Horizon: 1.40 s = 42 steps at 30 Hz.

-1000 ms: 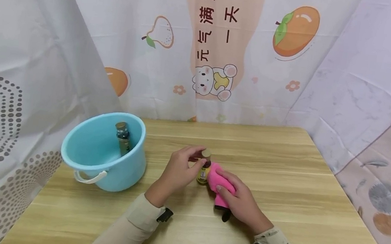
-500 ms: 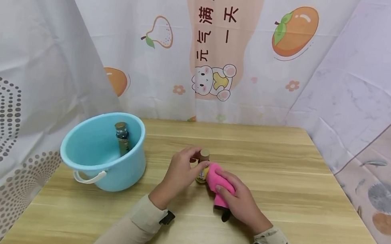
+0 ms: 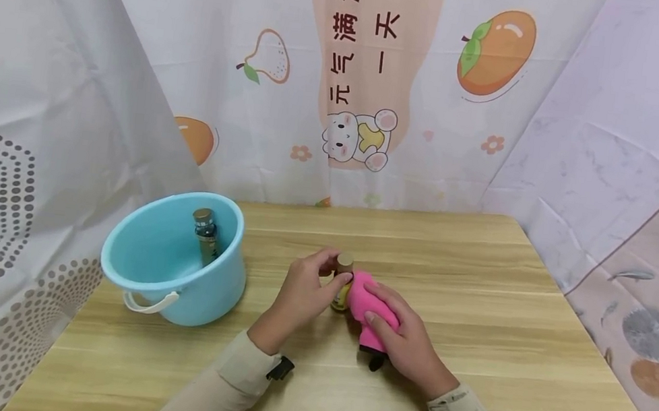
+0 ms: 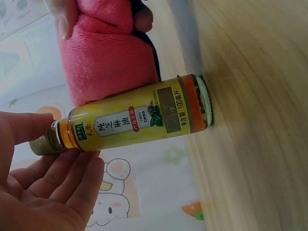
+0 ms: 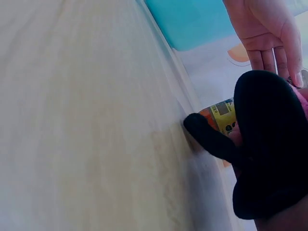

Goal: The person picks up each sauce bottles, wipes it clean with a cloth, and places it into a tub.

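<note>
A small sesame oil bottle (image 3: pixel 340 302) with a yellow label stands upright on the wooden table. My left hand (image 3: pixel 304 291) pinches its neck, the thumb (image 4: pixel 31 126) on one side just below the gold-brown cap (image 4: pixel 43 144) and the fingers on the other. My right hand (image 3: pixel 408 340) grips a pink plush thing (image 3: pixel 370 302) with black parts, whose soft end rests against the bottle's right side in the head view. In the right wrist view its black rounded flap (image 5: pixel 269 144) and a thin black strip (image 5: pixel 211 137) hide much of the bottle.
Left of my hands, a light blue bucket (image 3: pixel 203 296) with a white handle (image 3: pixel 150 304) stands on the table (image 3: pixel 463 268). A dark-capped glass bottle (image 3: pixel 206 239) leans inside it. Printed curtains (image 3: pixel 428 196) border the table's back and sides.
My left thumb and fingers have closed in around the bottle's neck. The pink plush thing has tilted slightly, staying against the bottle. The bucket stays in place.
</note>
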### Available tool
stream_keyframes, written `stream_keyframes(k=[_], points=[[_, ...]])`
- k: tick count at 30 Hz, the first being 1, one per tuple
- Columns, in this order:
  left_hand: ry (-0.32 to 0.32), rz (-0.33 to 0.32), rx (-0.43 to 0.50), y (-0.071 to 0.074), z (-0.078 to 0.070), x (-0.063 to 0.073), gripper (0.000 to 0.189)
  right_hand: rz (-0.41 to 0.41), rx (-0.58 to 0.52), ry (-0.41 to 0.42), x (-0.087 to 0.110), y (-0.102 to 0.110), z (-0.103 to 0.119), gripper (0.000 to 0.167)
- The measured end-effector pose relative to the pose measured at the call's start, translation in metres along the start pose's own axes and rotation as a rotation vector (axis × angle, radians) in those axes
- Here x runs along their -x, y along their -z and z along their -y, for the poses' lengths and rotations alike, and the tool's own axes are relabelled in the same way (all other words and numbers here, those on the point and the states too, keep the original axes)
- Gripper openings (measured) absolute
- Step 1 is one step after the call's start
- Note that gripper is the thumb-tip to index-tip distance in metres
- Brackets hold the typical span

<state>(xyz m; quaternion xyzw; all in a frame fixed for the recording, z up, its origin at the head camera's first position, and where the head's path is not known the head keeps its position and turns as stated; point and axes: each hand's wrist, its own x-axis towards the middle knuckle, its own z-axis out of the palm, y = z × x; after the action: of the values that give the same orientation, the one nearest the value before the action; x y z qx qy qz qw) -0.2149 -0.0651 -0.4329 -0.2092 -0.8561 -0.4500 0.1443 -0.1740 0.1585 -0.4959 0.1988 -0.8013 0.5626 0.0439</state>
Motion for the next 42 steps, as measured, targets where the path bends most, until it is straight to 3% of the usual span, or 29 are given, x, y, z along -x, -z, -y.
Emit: stream_keyframes(k=[8,15,26,30,42], points=[[0.041,-0.038,-0.003,0.002,-0.001,-0.001,0.034,0.003,-0.015,-0.011,-0.002,0.0,0.002,0.046],[-0.014,-0.078,-0.011,0.005,0.002,-0.001,0.027,-0.009,-0.015,-0.01,-0.004,-0.001,0.002,0.046],[-0.022,-0.09,-0.021,0.008,0.0,-0.001,0.029,-0.022,-0.024,-0.017,-0.003,-0.001,0.002,0.046],[-0.012,-0.099,-0.036,0.013,-0.004,-0.001,0.031,-0.017,-0.023,-0.024,-0.003,-0.002,0.0,0.045],[-0.063,-0.101,-0.092,0.036,-0.021,-0.006,0.033,-0.017,0.011,-0.073,-0.001,0.0,-0.001,0.046]])
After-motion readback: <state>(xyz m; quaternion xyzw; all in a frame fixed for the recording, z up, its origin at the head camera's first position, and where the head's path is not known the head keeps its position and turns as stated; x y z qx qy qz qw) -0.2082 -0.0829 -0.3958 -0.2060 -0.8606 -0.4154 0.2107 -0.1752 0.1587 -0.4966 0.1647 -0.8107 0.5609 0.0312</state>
